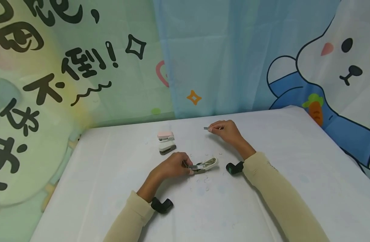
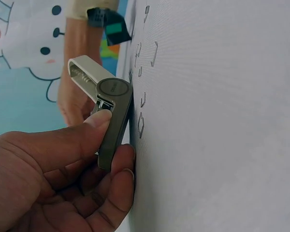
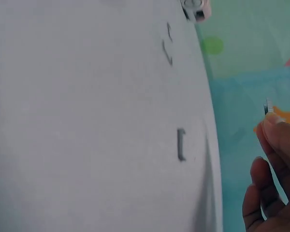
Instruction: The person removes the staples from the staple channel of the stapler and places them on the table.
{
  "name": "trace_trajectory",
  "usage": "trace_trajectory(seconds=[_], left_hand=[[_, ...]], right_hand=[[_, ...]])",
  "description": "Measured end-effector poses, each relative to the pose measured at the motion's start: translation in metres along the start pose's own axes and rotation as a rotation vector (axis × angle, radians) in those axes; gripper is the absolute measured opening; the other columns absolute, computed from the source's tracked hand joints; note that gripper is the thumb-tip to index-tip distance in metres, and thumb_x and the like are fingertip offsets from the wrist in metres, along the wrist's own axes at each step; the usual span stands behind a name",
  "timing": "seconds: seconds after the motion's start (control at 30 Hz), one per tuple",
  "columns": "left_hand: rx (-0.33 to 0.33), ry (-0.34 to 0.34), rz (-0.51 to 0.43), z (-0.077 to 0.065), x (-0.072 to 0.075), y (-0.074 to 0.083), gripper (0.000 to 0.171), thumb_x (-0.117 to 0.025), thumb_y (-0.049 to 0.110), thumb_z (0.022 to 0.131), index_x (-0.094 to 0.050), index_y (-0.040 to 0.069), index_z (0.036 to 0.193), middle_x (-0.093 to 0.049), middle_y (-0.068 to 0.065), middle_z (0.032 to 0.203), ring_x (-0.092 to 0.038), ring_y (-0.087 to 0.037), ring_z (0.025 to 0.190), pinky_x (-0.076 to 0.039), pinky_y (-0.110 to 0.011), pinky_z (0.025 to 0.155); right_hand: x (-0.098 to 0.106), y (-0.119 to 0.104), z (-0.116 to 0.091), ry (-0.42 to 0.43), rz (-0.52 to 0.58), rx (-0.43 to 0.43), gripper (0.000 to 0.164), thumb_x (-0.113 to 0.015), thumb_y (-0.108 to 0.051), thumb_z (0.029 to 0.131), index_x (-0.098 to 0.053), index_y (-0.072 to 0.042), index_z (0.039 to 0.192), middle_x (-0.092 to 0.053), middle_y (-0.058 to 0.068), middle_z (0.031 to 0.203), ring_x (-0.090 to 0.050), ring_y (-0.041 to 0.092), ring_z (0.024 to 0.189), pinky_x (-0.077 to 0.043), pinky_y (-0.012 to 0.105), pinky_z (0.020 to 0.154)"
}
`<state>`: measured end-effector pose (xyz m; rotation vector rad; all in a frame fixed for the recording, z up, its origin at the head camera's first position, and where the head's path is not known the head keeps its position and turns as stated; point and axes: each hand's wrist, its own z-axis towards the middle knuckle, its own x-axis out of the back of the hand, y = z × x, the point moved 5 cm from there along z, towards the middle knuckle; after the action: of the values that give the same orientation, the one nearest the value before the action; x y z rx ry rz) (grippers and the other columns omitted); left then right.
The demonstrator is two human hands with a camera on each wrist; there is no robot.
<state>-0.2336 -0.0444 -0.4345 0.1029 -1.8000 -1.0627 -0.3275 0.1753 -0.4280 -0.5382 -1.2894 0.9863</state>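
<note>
My left hand (image 1: 175, 165) grips an opened stapler (image 1: 207, 164) by its grey base, low over the table. In the left wrist view the stapler's white top (image 2: 89, 72) is swung back from the base, and my thumb presses near the hinge. Farther back, my right hand (image 1: 225, 130) pinches a small strip of staples (image 1: 206, 128) between thumb and fingertips, raised off the table. The right wrist view shows only the end of that strip (image 3: 267, 106) past the fingertips.
Loose staples (image 3: 181, 144) lie scattered on the white tabletop (image 1: 112, 174) around the hands. A pink stapler (image 1: 165, 135) and a white and grey stapler (image 1: 167, 147) stand behind the left hand. A printed curtain (image 1: 215, 60) hangs along the table's back edge.
</note>
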Motion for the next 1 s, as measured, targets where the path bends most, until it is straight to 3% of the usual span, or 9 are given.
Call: trace_trajectory(seconds=[0.27, 0.63, 1.0], left_hand=[[-0.001, -0.006, -0.009, 0.001, -0.004, -0.001, 0.018, -0.079, 0.011, 0.082, -0.069, 0.005, 0.096, -0.063, 0.002, 0.091, -0.057, -0.011, 0.084, -0.046, -0.030, 0.076], [0.006, 0.010, -0.005, -0.002, 0.000, 0.001, 0.016, -0.078, 0.010, 0.082, -0.068, 0.006, 0.094, -0.062, 0.003, 0.089, -0.056, -0.012, 0.083, -0.046, -0.030, 0.076], [-0.011, 0.008, -0.014, -0.002, 0.000, -0.002, 0.015, -0.078, 0.010, 0.083, -0.068, 0.005, 0.094, -0.061, 0.002, 0.089, -0.056, -0.011, 0.082, -0.047, -0.030, 0.074]], right_hand=[[0.004, 0.033, 0.003, -0.059, -0.008, -0.165, 0.018, -0.073, -0.016, 0.089, -0.076, -0.001, 0.098, -0.070, 0.013, 0.108, -0.062, 0.030, 0.109, -0.046, 0.043, 0.093], [0.002, 0.031, 0.007, -0.116, -0.123, -0.090, 0.014, -0.073, -0.015, 0.088, -0.078, -0.003, 0.094, -0.072, 0.012, 0.102, -0.065, 0.030, 0.100, -0.047, 0.045, 0.090], [0.011, 0.026, 0.004, -0.138, -0.159, -0.160, 0.014, -0.070, -0.013, 0.090, -0.077, -0.003, 0.097, -0.072, 0.012, 0.102, -0.065, 0.029, 0.101, -0.047, 0.043, 0.090]])
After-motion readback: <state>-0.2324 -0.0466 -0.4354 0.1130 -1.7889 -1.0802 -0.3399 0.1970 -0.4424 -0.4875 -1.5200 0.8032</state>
